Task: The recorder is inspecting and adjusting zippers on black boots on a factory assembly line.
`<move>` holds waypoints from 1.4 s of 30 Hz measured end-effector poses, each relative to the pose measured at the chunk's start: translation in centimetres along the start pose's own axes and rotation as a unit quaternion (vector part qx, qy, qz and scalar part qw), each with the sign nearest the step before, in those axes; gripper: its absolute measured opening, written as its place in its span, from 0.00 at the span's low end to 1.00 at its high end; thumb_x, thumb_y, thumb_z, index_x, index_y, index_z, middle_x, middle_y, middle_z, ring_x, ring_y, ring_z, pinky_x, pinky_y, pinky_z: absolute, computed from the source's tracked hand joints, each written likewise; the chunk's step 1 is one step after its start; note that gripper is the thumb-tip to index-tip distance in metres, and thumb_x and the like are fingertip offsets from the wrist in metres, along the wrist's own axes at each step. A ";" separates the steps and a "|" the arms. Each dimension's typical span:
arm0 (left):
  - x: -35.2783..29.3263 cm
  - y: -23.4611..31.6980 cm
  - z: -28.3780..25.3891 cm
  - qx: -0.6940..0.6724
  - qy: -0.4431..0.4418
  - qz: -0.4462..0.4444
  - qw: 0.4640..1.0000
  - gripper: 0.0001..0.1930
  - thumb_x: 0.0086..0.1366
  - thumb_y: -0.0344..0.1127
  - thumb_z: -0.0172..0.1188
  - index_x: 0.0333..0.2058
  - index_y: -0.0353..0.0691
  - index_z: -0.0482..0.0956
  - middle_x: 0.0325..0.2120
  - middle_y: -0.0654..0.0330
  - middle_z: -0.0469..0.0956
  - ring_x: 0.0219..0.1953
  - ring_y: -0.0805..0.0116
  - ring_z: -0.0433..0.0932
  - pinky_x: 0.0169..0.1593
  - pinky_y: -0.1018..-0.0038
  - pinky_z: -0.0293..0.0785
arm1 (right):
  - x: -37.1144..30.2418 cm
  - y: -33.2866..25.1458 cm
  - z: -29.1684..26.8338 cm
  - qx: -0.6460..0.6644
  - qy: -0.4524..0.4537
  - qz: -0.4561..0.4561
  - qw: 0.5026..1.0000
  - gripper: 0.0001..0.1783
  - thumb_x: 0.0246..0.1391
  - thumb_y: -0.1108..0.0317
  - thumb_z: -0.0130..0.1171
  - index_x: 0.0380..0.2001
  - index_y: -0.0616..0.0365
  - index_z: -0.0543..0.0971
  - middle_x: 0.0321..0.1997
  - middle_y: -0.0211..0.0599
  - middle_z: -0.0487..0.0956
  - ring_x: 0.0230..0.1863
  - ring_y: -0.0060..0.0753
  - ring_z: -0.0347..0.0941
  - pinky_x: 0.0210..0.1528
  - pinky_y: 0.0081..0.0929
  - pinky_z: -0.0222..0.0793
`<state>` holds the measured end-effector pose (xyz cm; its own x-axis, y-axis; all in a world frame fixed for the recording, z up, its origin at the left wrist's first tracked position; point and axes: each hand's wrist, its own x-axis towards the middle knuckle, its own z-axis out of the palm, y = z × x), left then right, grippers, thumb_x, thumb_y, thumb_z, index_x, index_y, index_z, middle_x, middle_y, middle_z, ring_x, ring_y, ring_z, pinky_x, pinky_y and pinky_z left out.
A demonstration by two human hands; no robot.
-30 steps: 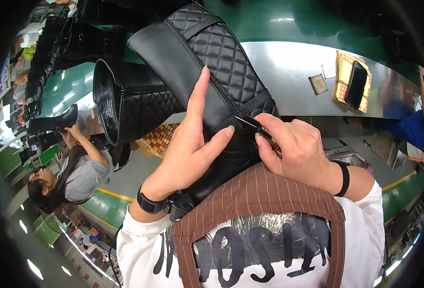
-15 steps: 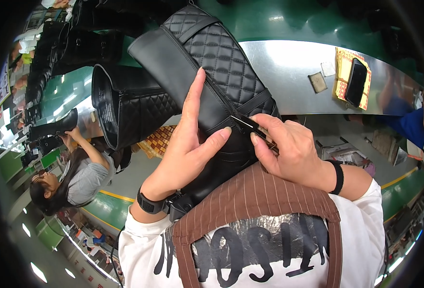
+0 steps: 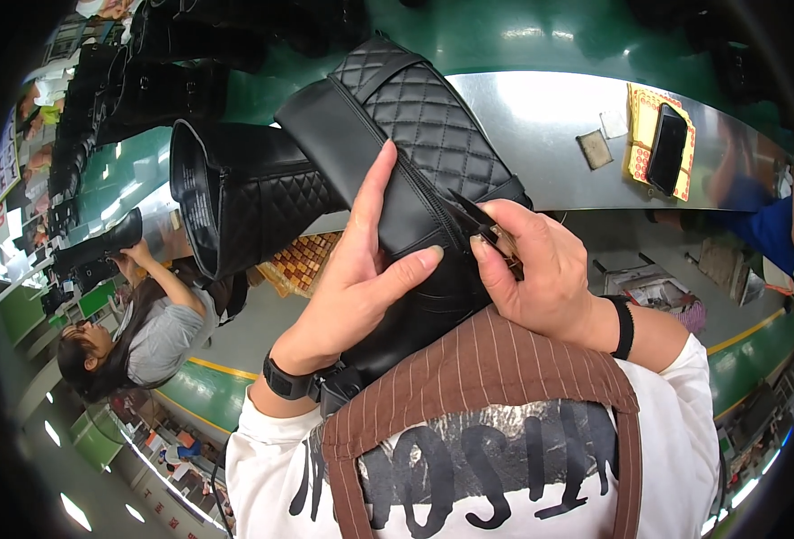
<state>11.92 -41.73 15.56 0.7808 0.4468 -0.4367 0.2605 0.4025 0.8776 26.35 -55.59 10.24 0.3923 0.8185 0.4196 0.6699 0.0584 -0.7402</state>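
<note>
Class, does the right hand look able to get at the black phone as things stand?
Probably yes: the phone lies uncovered atop yellow papers, with nothing visibly blocking, though the right hand holds a pointed black tool.

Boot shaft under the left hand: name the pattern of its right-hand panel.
Black diamond quilting on that shaft panel, clearest in head view.
</note>
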 end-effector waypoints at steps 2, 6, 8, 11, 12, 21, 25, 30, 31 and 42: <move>-0.1 0.0 -0.1 0.028 -0.006 0.007 1.000 0.47 0.64 0.21 0.58 0.73 0.36 0.36 0.72 0.52 0.44 0.71 0.67 0.51 0.71 0.70 0.49 | 0.0 -0.1 -0.1 0.012 0.008 0.000 1.000 0.18 0.49 0.74 0.66 0.44 0.65 0.77 0.30 0.36 0.81 0.20 0.32 0.74 0.24 0.28 0.68; -0.1 -0.1 -0.2 0.030 0.005 0.011 0.999 0.46 0.64 0.21 0.58 0.73 0.36 0.36 0.72 0.52 0.42 0.72 0.67 0.49 0.71 0.70 0.47 | -0.3 -0.3 -1.3 0.001 -0.045 -0.015 0.999 0.18 0.48 0.74 0.66 0.44 0.65 0.78 0.24 0.34 0.79 0.18 0.31 0.73 0.23 0.28 0.66; -0.1 -0.1 0.0 0.021 0.013 0.015 1.000 0.46 0.62 0.22 0.58 0.73 0.35 0.38 0.73 0.52 0.43 0.72 0.66 0.48 0.72 0.71 0.46 | -0.4 -0.3 -1.5 0.003 -0.078 -0.008 0.997 0.18 0.48 0.74 0.66 0.44 0.65 0.78 0.21 0.33 0.78 0.18 0.31 0.73 0.22 0.28 0.65; -0.1 -0.2 0.2 0.032 0.038 0.026 0.998 0.47 0.59 0.22 0.60 0.72 0.34 0.43 0.73 0.52 0.45 0.73 0.65 0.48 0.72 0.71 0.44 | -0.5 -0.3 -1.4 -0.002 -0.089 0.002 0.996 0.18 0.47 0.73 0.65 0.44 0.66 0.78 0.19 0.32 0.77 0.17 0.31 0.72 0.22 0.27 0.64; -0.2 -0.1 0.1 0.040 0.037 0.029 0.998 0.47 0.59 0.22 0.60 0.72 0.34 0.43 0.73 0.52 0.45 0.73 0.65 0.47 0.72 0.71 0.44 | -0.5 -0.4 -1.2 -0.006 -0.078 -0.007 0.997 0.18 0.47 0.73 0.65 0.44 0.66 0.78 0.19 0.32 0.77 0.17 0.31 0.72 0.22 0.27 0.65; -0.1 -0.4 -0.5 0.096 0.024 0.051 0.994 0.47 0.60 0.23 0.60 0.73 0.34 0.42 0.73 0.51 0.44 0.74 0.65 0.46 0.73 0.71 0.42 | -0.1 -0.6 -1.3 -0.011 -0.073 -0.017 0.997 0.18 0.47 0.74 0.65 0.43 0.66 0.79 0.19 0.32 0.76 0.17 0.31 0.73 0.21 0.27 0.65; -0.1 -0.5 -0.6 0.113 0.022 0.059 0.992 0.47 0.60 0.23 0.59 0.73 0.34 0.41 0.74 0.52 0.43 0.74 0.64 0.44 0.73 0.70 0.42 | 0.0 -0.6 -1.3 -0.014 -0.079 -0.015 0.997 0.17 0.48 0.74 0.65 0.43 0.66 0.79 0.19 0.33 0.77 0.17 0.30 0.73 0.22 0.27 0.66; -0.2 -0.4 -0.5 0.106 0.018 0.074 0.991 0.46 0.60 0.23 0.59 0.72 0.34 0.41 0.74 0.52 0.42 0.75 0.64 0.43 0.73 0.69 0.43 | 0.0 -0.7 -1.0 -0.004 -0.082 -0.003 0.997 0.16 0.50 0.74 0.64 0.43 0.66 0.78 0.21 0.34 0.78 0.18 0.30 0.74 0.22 0.27 0.67; -0.2 -0.4 -0.5 0.107 0.017 0.077 0.991 0.47 0.60 0.23 0.59 0.72 0.34 0.41 0.74 0.52 0.43 0.75 0.64 0.43 0.73 0.69 0.44 | 0.0 -0.8 -0.8 -0.004 -0.078 -0.001 0.997 0.17 0.50 0.73 0.64 0.44 0.66 0.78 0.21 0.34 0.78 0.18 0.31 0.74 0.23 0.27 0.67; -0.3 -0.3 -0.5 0.004 0.045 0.018 0.999 0.45 0.61 0.21 0.58 0.73 0.35 0.43 0.73 0.52 0.44 0.72 0.67 0.52 0.70 0.75 0.52 | -0.5 -0.6 0.7 -0.009 -0.055 -0.007 0.998 0.21 0.52 0.73 0.65 0.49 0.67 0.74 0.22 0.34 0.78 0.19 0.32 0.74 0.24 0.29 0.66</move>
<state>11.34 -41.53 15.31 0.7351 0.5315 -0.4208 0.2379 0.3791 0.8943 25.28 -55.66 10.10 0.3124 0.8752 0.3694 0.6867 0.0607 -0.7244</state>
